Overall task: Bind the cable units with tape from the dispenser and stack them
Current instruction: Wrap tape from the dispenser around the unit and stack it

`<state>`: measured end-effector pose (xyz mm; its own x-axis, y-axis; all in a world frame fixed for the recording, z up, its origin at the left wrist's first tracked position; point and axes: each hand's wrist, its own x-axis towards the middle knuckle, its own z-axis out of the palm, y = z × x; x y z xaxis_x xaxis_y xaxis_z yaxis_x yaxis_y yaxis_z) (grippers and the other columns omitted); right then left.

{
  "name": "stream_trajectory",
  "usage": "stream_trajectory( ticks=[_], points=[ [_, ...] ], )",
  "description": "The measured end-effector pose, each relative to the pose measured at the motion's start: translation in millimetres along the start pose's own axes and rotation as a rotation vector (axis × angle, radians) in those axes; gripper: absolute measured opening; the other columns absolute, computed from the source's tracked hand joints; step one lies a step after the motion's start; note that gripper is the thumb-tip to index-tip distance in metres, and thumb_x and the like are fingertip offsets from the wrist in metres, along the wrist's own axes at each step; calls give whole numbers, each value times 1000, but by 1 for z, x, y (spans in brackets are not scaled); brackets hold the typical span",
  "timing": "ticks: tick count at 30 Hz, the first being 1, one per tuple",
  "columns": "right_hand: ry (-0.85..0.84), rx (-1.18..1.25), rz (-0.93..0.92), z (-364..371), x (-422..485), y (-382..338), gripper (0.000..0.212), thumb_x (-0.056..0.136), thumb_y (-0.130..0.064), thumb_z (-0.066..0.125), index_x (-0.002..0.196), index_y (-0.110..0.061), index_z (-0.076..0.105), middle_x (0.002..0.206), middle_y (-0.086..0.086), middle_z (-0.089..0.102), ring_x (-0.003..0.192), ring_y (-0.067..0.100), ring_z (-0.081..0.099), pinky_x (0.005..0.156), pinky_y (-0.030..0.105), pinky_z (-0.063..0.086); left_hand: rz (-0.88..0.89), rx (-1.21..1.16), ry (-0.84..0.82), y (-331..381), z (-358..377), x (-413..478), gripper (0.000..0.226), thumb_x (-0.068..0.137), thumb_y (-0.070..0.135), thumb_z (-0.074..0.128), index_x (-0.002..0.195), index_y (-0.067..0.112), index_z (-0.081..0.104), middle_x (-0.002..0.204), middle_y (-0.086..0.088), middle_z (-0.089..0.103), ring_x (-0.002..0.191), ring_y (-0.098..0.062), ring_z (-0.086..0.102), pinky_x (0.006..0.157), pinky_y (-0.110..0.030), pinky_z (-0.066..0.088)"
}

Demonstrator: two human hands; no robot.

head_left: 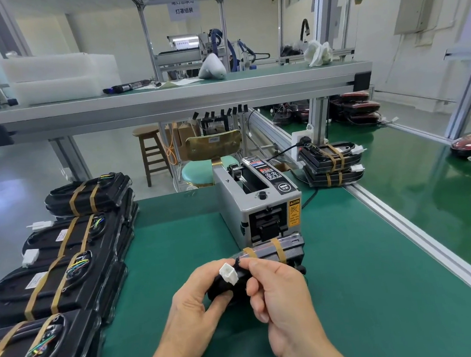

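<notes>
Above the counter [349, 253], just near of the dispenser [262, 204], the taped cable unit [275, 253] points far-right, the left hand [193, 298] curled round it, the right hand [278, 291] pinching its cable; bound stacks [72, 249] lie left, the left hand's side.

Your left hand [192, 301] comes in from the bottom edge on a bare forearm, fingers curled round the near end of the cable unit [263, 254], thumb pressed against its dark near face. Your right hand [284, 293] sits just beside it with its back turned up to you (knuckles uppermost), the top fingertips pinching the black lead [237, 262] next to the white connector [228, 274], the lower fingers curled inward.
</notes>
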<state>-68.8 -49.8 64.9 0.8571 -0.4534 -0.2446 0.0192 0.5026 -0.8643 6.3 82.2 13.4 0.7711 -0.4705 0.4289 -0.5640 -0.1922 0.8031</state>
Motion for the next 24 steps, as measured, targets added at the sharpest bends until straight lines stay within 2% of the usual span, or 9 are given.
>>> stream_trajectory(
  ticks=[6,14,17,19,21,22,24],
  points=[
    [12,-60,-49,-2,1,0,19,95,-5,55,89,-2,73,51,6,51,32,11,33,33,16,22,-1,-19,-3,3,-1,0,64,81,-9,70,122,40,62,124,8,66,120,-16,60,105,-43,45],
    [42,-208,-212,-15,11,-9,25,97,-9,55,86,-15,77,50,6,56,32,12,36,34,16,28,22,14,-20,6,-4,2,59,81,-7,71,123,35,64,124,12,66,120,-12,60,105,-31,43],
    [118,-267,-369,-28,21,-14,26,96,-11,57,85,-24,77,53,3,60,36,12,43,40,19,37,32,26,-20,5,-4,2,60,82,-3,72,124,39,62,126,14,65,120,-11,59,106,-28,42],
    [246,-392,-546,-39,30,-19,25,95,-13,58,88,-30,76,66,-4,66,50,8,55,53,21,46,41,39,-23,5,-5,3,58,82,2,71,125,40,61,127,14,64,121,-11,59,106,-29,42],
    [369,-554,-687,-51,41,-25,23,93,-16,60,92,-35,73,88,-13,66,77,2,61,72,16,48,60,65,-25,5,-5,3,58,83,5,70,126,41,60,128,14,63,122,-11,58,106,-31,42],
    [389,-626,-701,-57,47,-27,22,93,-19,60,98,-38,70,99,-16,62,91,0,59,82,17,47,72,81,-24,6,-5,3,58,83,7,69,127,42,59,128,15,62,122,-11,58,106,-31,42],
    [314,-670,-573,-65,59,-29,23,96,-29,57,116,-36,65,120,-16,57,113,2,52,98,23,41,92,121,-30,8,-5,3,58,82,11,67,128,44,57,128,15,62,121,-11,58,105,-32,43]
  ],
)
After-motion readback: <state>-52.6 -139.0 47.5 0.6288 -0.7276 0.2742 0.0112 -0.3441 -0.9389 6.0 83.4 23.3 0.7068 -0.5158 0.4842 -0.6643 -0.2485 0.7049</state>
